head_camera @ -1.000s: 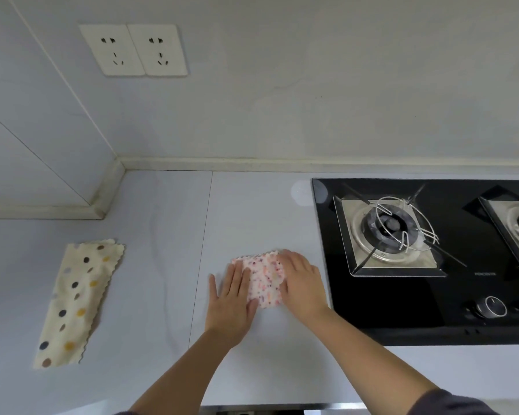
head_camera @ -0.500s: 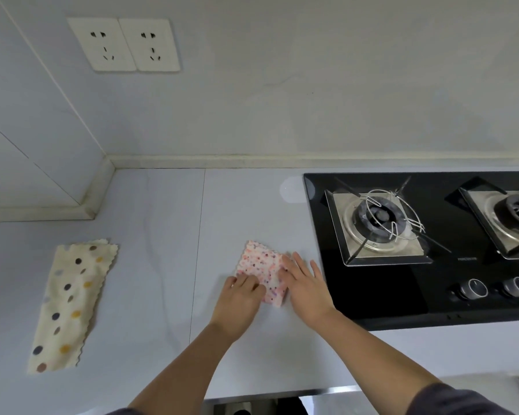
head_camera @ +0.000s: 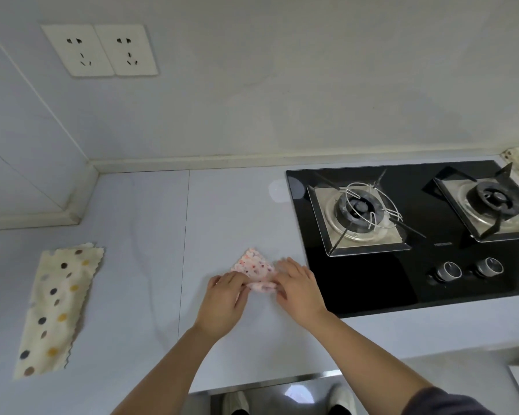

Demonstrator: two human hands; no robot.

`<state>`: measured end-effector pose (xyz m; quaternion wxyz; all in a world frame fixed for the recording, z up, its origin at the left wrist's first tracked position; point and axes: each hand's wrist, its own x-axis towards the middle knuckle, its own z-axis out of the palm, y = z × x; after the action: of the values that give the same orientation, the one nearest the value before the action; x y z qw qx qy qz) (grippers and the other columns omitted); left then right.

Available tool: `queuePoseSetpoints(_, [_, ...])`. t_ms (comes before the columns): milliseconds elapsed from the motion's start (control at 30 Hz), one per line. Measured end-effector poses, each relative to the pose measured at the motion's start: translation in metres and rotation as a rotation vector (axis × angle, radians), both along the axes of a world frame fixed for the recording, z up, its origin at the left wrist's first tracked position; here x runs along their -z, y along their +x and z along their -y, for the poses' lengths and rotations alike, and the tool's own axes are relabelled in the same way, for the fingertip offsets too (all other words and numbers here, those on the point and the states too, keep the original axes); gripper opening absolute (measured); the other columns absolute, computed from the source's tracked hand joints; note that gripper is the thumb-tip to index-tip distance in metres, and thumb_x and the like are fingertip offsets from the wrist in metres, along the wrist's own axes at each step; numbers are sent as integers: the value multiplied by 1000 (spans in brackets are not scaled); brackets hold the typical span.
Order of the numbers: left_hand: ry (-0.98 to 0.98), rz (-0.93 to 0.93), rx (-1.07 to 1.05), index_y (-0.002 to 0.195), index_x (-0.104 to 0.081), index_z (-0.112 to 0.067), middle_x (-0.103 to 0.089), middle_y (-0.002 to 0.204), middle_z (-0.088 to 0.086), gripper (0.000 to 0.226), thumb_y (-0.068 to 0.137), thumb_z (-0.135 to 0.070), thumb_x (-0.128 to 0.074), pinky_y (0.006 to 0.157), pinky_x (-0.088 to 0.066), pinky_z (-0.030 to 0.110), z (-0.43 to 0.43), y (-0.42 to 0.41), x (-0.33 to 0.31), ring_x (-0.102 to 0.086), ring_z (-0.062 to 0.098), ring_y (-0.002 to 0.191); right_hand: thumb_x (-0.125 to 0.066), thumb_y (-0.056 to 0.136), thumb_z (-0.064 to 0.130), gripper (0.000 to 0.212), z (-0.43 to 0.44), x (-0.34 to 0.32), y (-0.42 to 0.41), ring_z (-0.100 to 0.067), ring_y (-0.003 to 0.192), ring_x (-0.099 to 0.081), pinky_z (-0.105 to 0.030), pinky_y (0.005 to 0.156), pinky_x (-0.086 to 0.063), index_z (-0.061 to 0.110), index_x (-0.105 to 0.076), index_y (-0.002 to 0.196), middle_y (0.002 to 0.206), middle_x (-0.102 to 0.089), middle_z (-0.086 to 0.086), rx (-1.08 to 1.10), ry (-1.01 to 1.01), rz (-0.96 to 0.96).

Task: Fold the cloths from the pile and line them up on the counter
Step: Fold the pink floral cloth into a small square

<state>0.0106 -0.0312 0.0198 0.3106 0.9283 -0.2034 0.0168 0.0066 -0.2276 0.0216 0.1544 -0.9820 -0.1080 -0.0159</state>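
A small pink speckled cloth point(head_camera: 253, 269) is held on the pale tabletop point(head_camera: 150, 235), directly between the two hands. Its near edge is bunched and slightly raised where it is pinched by the curled fingers and thumb of the left hand point(head_camera: 222, 298). Its right corner is covered by the bent fingers of the right hand point(head_camera: 298, 290), whose thumb is set against the same bunched edge, so that it too appears to be pinched. The far corner of the cloth is left lying flat just beyond the fingertips. A cream dotted cloth point(head_camera: 54, 307), folded into a long strip, is laid flat well to the left of the left hand. A black gas hob point(head_camera: 402, 280) is seen just to the right of the right hand.
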Motion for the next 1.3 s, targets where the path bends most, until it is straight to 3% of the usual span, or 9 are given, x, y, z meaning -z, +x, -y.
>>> queuePoseSetpoints(100, [-311,-246,-137,97,-60,-24,-64,87,-19,13,95,-26,-47,78,-45,21,12,-8,-24,-61,2,81,-71,74,9,17,16,-16,-1,-22,104,-63,-17,86,-42,12,-71,91,115,-63,-3,84,402,-186])
queuePoseSetpoints(200, [-460,-353,-130,106,-57,-22,-63,97,-23,16,91,-23,-62,78,-45,11,42,-20,-53,-59,-1,94,-65,82,10,8,42,-49,-6,-16,96,-62,-12,75,-43,18,-63,83,102,-64,1,201,670,-340])
queuePoseSetpoints(367, [-470,-332,-330,91,-63,-23,-66,86,-12,9,94,-19,-55,66,-44,8,136,-37,-84,-62,5,83,-63,84,17,2,124,-101,-25,-8,79,-57,-18,67,-44,18,-65,85,82,-62,4,298,929,-427])
queuePoseSetpoints(467, [-559,-376,-364,86,-65,-23,-68,84,-6,20,97,-21,-49,66,-47,16,219,-55,-103,-63,4,80,-68,85,26,10,202,-122,-51,-14,92,-65,-29,77,-53,22,-68,94,95,-69,2,450,1119,-428])
queuePoseSetpoints(567, [-623,-410,-418,85,-64,-13,-64,82,8,27,99,-26,-44,69,-47,30,303,-71,-115,-61,19,77,-63,90,27,13,277,-136,-81,-22,97,-68,-41,85,-53,21,-70,99,101,-72,-5,504,1276,-546])
queuePoseSetpoints(767, [-490,-318,-359,78,-50,-11,-46,66,-1,34,102,-30,-35,57,-34,23,445,-88,-136,-42,9,62,-51,95,35,13,389,-152,-115,-17,94,-61,-40,86,-53,28,-61,89,102,-64,-3,745,1183,-307])
queuePoseSetpoints(967, [-532,-348,-316,78,-50,-13,-49,70,1,32,101,-24,-33,60,-35,22,562,-75,-134,-43,9,64,-54,92,47,23,492,-150,-120,-23,96,-61,-45,92,-51,24,-57,91,99,-64,-4,939,1312,-451])
queuePoseSetpoints(1167, [-589,-449,-240,66,-47,-16,-43,59,-5,36,96,-35,-49,55,-31,20,703,-49,-118,-39,7,57,-44,98,44,27,630,-138,-104,-12,85,-58,-27,63,-49,22,-56,108,94,-59,5,946,1188,-186])
queuePoseSetpoints(1300, [-628,-483,-278,67,-45,-20,-42,60,-7,35,99,-33,-44,54,-31,22,817,-16,-114,-39,8,56,-52,96,37,30,745,-134,-76,-23,93,-67,-37,79,-56,13,-61,112,103,-69,-5,999,1326,-324])
